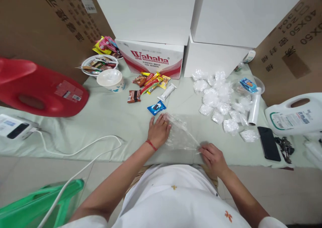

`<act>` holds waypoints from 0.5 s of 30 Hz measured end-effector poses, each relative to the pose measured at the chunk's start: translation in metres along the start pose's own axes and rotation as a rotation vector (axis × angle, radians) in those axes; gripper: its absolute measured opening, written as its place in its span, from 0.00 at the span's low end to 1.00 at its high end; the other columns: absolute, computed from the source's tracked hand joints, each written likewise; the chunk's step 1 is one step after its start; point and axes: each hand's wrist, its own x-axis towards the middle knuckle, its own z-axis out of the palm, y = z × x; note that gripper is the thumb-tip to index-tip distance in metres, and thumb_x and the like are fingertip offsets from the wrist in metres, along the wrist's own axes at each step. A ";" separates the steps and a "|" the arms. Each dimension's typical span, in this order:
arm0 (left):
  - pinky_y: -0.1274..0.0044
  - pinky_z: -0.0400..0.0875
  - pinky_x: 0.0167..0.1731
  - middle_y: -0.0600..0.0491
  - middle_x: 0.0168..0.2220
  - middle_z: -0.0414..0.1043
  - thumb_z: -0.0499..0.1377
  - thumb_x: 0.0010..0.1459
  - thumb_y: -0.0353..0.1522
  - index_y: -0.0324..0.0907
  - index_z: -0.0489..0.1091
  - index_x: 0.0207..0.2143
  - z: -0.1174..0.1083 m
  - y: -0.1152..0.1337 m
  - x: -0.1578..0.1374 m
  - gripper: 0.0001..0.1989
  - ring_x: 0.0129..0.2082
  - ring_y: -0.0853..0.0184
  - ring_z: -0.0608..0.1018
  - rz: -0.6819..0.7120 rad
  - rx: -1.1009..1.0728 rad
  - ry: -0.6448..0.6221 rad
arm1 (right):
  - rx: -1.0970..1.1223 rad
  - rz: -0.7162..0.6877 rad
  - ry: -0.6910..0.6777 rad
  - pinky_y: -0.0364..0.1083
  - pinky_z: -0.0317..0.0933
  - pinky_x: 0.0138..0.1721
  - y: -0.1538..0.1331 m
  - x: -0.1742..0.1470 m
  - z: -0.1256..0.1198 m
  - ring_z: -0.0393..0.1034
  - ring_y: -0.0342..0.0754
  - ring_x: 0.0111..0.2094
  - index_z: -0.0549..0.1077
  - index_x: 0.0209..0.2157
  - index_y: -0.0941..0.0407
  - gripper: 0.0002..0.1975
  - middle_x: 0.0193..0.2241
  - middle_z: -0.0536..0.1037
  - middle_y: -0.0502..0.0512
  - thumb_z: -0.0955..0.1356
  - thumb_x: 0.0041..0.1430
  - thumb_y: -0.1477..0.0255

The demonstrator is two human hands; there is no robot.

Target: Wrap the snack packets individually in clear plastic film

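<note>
A clear plastic bag (pixel 180 135) lies spread on the cloth in front of me. My right hand (pixel 213 157) pinches its lower right corner. My left hand (pixel 159 131), with a red cord at the wrist, rests flat with fingers stretched out along the bag's left edge. Just beyond those fingertips is a blue snack packet (pixel 156 107), and a white-wrapped bar (pixel 167 93) sits behind it. Farther back is a small pile of wrapped snacks (pixel 151 82) in red, yellow and brown.
Several crumpled clear plastic bundles (pixel 217 94) cover the right side, beside a film roll (pixel 254 109), a phone (pixel 269 143), keys (pixel 285 147) and a white jug (pixel 294 115). Leftward are a paper bowl (pixel 111 80), a red jug (pixel 42 87) and a white cable (pixel 83 151). Boxes (pixel 153 58) stand behind.
</note>
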 end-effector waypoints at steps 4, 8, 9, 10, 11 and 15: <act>0.49 0.41 0.69 0.43 0.71 0.58 0.45 0.72 0.38 0.42 0.59 0.69 0.004 -0.001 -0.017 0.27 0.71 0.55 0.60 -0.008 0.037 0.031 | 0.204 0.131 0.006 0.54 0.72 0.41 -0.003 -0.003 -0.024 0.75 0.54 0.43 0.77 0.48 0.50 0.12 0.42 0.79 0.59 0.63 0.70 0.69; 0.47 0.40 0.69 0.42 0.71 0.57 0.45 0.72 0.39 0.42 0.59 0.70 0.003 0.005 -0.016 0.28 0.72 0.54 0.60 -0.014 0.060 0.027 | 0.019 0.227 0.164 0.59 0.68 0.50 -0.008 0.054 -0.008 0.70 0.58 0.48 0.75 0.53 0.51 0.16 0.46 0.78 0.61 0.68 0.68 0.61; 0.47 0.39 0.69 0.42 0.71 0.57 0.46 0.72 0.40 0.42 0.59 0.70 0.003 0.006 -0.015 0.28 0.72 0.54 0.60 -0.014 0.065 0.026 | -0.033 0.221 0.152 0.60 0.67 0.51 -0.008 0.071 0.003 0.69 0.60 0.49 0.74 0.55 0.52 0.21 0.49 0.77 0.63 0.70 0.65 0.58; 0.46 0.39 0.69 0.42 0.71 0.58 0.46 0.72 0.40 0.42 0.59 0.69 0.003 0.006 -0.015 0.27 0.72 0.54 0.60 -0.014 0.069 0.025 | -0.065 0.208 0.125 0.60 0.66 0.51 -0.009 0.088 0.016 0.68 0.61 0.49 0.74 0.56 0.54 0.24 0.50 0.77 0.64 0.72 0.63 0.57; 0.46 0.39 0.69 0.42 0.71 0.58 0.46 0.72 0.39 0.43 0.59 0.69 0.002 0.006 -0.016 0.27 0.71 0.54 0.60 -0.016 0.072 0.024 | -0.082 0.205 0.093 0.58 0.67 0.49 -0.009 0.103 0.028 0.68 0.60 0.48 0.75 0.55 0.55 0.23 0.48 0.78 0.65 0.71 0.63 0.58; 0.44 0.38 0.68 0.43 0.71 0.58 0.45 0.72 0.40 0.45 0.59 0.70 -0.002 0.001 -0.027 0.27 0.71 0.53 0.61 -0.049 0.081 0.025 | 0.032 0.305 0.093 0.50 0.65 0.42 0.002 0.136 0.051 0.70 0.53 0.38 0.79 0.40 0.54 0.12 0.35 0.80 0.59 0.64 0.68 0.68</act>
